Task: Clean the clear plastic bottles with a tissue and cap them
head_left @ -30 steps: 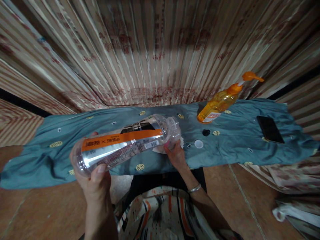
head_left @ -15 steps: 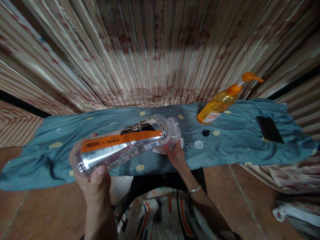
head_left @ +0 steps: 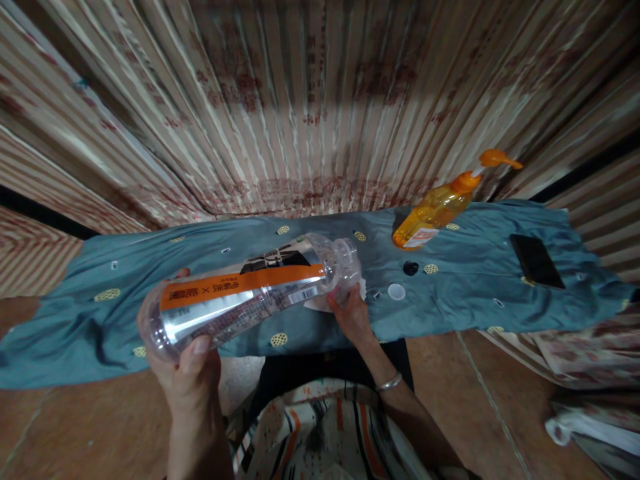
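Note:
A large clear plastic bottle (head_left: 245, 287) with a silver, orange and black label lies slanted above the cloth, its neck toward the right. My left hand (head_left: 185, 377) is wrapped round its base, thumb on the near side. At the neck end, my right hand (head_left: 354, 319) has its fingers closed on a small clear plastic piece (head_left: 351, 272); its exact kind is hard to make out against the bottle's transparent neck. Part of a white paper or tissue (head_left: 320, 304) shows under the neck, beside my right fingers.
A blue-green patterned cloth (head_left: 320, 333) covers the narrow table. Right of my hands stand an orange pump bottle (head_left: 434, 212), a small black cap (head_left: 411, 268) and a white round disc (head_left: 397, 292). A dark phone (head_left: 537, 261) lies farther right. Striped curtains (head_left: 310, 133) hang behind.
The view has shifted very slightly. Both hands and the bottle keep nearly the same pose, with no clear change in grip.

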### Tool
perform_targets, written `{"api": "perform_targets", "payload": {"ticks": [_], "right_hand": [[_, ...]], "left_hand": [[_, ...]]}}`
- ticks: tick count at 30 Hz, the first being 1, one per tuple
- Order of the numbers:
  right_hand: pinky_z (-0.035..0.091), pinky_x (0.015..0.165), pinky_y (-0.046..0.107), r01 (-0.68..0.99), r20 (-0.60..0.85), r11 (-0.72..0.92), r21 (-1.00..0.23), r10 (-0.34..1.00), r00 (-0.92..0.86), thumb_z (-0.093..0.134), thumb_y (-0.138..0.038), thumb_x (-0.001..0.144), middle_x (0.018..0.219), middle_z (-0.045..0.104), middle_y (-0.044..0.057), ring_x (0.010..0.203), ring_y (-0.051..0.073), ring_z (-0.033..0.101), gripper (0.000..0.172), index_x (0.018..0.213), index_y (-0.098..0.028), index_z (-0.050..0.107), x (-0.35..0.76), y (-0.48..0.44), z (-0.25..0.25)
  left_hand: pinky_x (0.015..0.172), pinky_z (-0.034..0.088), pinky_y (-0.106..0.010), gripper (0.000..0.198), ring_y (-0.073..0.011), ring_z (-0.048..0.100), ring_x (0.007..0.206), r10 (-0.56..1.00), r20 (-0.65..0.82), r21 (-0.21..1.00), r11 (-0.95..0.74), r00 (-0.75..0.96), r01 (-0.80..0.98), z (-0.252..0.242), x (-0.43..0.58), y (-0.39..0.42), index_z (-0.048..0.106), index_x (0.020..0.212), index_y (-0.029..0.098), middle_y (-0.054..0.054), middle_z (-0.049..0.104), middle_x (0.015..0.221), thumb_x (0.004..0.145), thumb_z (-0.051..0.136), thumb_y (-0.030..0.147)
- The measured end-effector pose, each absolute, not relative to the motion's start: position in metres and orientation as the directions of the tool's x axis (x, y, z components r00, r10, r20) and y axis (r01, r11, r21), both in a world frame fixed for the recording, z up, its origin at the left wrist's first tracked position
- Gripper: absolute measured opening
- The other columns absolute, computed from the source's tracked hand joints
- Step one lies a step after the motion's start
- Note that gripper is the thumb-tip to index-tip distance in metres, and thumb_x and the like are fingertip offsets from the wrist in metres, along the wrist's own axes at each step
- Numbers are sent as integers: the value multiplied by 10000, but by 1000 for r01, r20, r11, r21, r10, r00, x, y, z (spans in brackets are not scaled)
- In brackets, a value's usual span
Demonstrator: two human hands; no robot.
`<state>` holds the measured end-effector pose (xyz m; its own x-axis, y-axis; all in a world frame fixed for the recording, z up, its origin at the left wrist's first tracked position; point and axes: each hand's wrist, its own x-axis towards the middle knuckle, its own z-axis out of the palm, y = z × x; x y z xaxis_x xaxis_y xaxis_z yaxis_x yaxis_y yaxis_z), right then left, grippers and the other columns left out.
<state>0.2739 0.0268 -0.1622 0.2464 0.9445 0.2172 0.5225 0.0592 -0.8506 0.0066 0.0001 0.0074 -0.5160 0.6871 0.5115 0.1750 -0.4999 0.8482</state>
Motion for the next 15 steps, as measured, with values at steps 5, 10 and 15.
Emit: {"api": "perform_targets", "payload": {"ticks": [5,10,15], "right_hand": [[707,1042,583,520,217,60,-852,944,247,703,-513,976,1299,818,258,1242,407,811,614,1439,-113,649,274,27,-163],[712,1023,605,526,218,58,-849,944,249,713,-520,990,1300,820,265,1232,417,812,595,1423,-115,656,274,27,-163],[711,1019,611,526,240,79,-847,939,247,706,-531,1008,1308,818,257,1215,417,814,585,1431,-132,649,274,26,-164]], "left_hand": [[1330,384,-811,786,-535,611,1546,678,500,849,-506,-539,151,8,7,2,814,1234,354,-81,770,1388,536,1037,639],[1319,420,-784,740,-544,589,1567,687,481,860,-490,-545,141,12,11,1,825,1177,359,-71,759,1401,533,1028,661],[1292,449,-789,719,-556,599,1544,687,494,853,-502,-533,143,12,11,2,849,1191,379,-61,749,1360,542,1025,633]]}}
